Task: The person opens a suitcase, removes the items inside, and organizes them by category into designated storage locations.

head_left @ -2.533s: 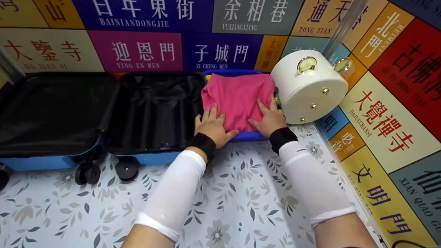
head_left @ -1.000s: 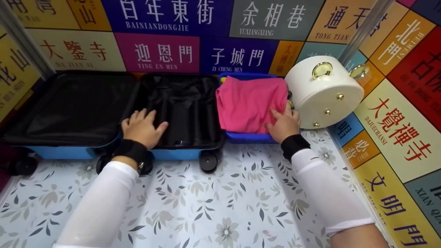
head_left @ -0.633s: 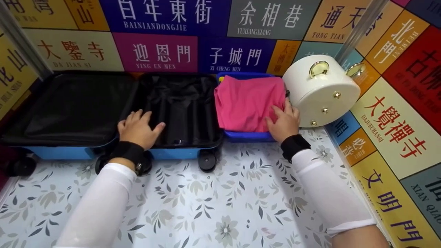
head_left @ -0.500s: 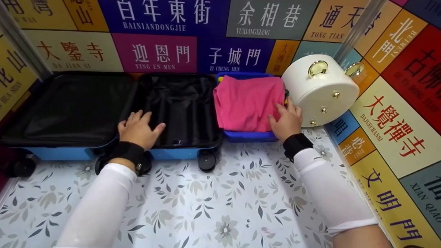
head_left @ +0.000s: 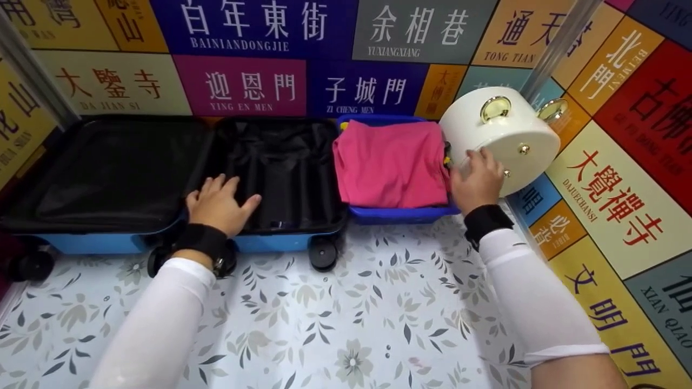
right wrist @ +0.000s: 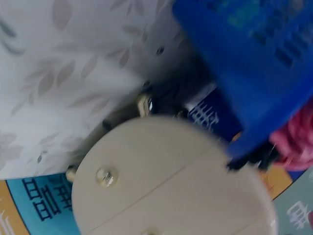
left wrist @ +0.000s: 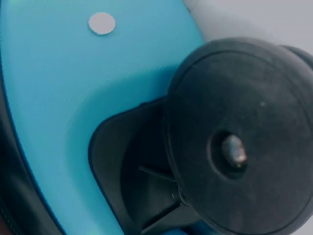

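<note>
My left hand (head_left: 220,205) rests, fingers spread, at the join between the two halves of an open blue suitcase (head_left: 281,178) with a black lining. In the left wrist view, the suitcase's blue side (left wrist: 54,83) and a black wheel (left wrist: 274,132) fill the picture. My right hand (head_left: 478,181) is at the front left of a white drum-shaped case (head_left: 470,121) with gold handles and studs; contact is hard to judge. Between suitcase and case stands a blue plastic basket (head_left: 397,216), with folded pink cloth (head_left: 389,162) covering its contents. Neither hand shows in its wrist view.
The suitcase's left half (head_left: 124,173) lies against the back wall (head_left: 319,86), which carries printed sign panels. The case stands in the right corner, close to the side wall (head_left: 616,200). A floral-patterned surface (head_left: 303,324) stretches out in front.
Earlier both hands lay on the pink cloth. My left hand moved left to the suitcase and stayed there. My right hand has shifted right from the cloth to the white case.
</note>
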`<state>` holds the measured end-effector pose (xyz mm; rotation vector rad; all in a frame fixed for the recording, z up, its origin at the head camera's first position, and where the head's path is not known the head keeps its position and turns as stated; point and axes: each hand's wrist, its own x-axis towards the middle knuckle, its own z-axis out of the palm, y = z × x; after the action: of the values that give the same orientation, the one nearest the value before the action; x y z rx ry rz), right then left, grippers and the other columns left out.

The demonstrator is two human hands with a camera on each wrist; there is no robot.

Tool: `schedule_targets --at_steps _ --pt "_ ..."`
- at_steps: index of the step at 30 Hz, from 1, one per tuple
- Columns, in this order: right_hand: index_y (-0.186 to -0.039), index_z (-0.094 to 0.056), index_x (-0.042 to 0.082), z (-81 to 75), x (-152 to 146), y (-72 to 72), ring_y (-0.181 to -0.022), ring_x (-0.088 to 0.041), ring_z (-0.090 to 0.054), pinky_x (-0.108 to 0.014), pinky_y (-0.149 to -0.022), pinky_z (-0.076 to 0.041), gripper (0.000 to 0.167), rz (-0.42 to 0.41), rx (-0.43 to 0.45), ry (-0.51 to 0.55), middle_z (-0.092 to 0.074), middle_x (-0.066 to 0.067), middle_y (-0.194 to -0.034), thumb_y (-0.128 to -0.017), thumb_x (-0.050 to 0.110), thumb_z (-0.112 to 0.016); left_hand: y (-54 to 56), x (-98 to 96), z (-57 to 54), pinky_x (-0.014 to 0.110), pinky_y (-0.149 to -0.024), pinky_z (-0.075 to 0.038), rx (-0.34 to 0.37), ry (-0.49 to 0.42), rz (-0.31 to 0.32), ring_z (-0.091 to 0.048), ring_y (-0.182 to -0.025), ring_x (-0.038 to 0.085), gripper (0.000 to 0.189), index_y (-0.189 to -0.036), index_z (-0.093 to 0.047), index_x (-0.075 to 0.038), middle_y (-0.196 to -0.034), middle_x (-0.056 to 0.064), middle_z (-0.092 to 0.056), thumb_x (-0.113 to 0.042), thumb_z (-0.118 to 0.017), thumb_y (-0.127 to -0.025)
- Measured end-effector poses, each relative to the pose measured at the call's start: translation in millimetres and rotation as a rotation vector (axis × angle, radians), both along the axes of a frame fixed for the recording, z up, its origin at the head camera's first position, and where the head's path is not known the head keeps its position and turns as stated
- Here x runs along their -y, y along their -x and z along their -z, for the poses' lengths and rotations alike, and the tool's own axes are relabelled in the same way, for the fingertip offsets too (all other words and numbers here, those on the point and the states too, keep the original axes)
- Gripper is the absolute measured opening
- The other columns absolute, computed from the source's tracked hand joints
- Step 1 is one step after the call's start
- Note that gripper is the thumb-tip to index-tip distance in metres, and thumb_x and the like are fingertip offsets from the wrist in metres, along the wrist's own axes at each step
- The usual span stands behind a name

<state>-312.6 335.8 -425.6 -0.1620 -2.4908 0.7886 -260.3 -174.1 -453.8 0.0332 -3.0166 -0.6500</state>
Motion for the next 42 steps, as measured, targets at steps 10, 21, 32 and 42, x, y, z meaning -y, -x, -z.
schedule_targets --at_steps 10,21,32,42 --pt "-0.16 -0.041 0.01 -36.1 -54 15.6 -0.154 -0.033 -0.031 -0.043 -0.13 -0.025 0.062 0.339 0.101 0.2 -0.036 -0.013 -0.169 -0.105 0.031 -0.062 0.7 1.5 2.4 0.077 -0.123 -0.013 -0.003 -0.012 -0.007 -0.021 -0.161 0.051 0.08 -0.162 -0.043 -0.007 -0.171 0.027 -0.032 -0.061 -0.055 -0.104" --pt "-0.149 -0.049 0.01 -46.2 -79 32.7 -0.141 -0.028 -0.052 -0.037 -0.116 -0.047 0.043 0.312 0.254 0.346 -0.057 -0.01 -0.146 -0.109 0.024 -0.051 1.1 -0.2 5.7 0.076 -0.125 -0.01 0.022 -0.001 -0.005 -0.019 -0.162 0.05 0.082 -0.163 -0.042 -0.009 -0.172 0.025 -0.03 -0.064 -0.052 -0.104" --pt "-0.098 -0.055 0.031 -46.8 -92 22.9 -0.12 -0.017 -0.056 -0.026 -0.099 -0.047 0.011 0.375 0.214 0.449 -0.051 0.018 -0.095 -0.106 0.024 -0.058 5.5 -7.1 3.9 0.075 -0.125 -0.012 0.024 0.023 0.004 -0.022 -0.161 0.05 0.08 -0.162 -0.044 -0.009 -0.171 0.026 -0.033 -0.063 -0.054 -0.104" --pt "-0.087 -0.049 0.027 -35.8 -94 1.2 -0.106 -0.016 -0.053 -0.024 -0.097 -0.04 0.019 0.42 0.068 0.465 -0.046 0.012 -0.088 -0.094 0.011 -0.056 7.4 -21.2 3.2 0.073 -0.125 -0.015 0.17 0.047 0.079 -0.034 -0.157 0.045 0.091 -0.166 -0.037 -0.01 -0.17 0.021 -0.038 -0.074 -0.048 -0.102"
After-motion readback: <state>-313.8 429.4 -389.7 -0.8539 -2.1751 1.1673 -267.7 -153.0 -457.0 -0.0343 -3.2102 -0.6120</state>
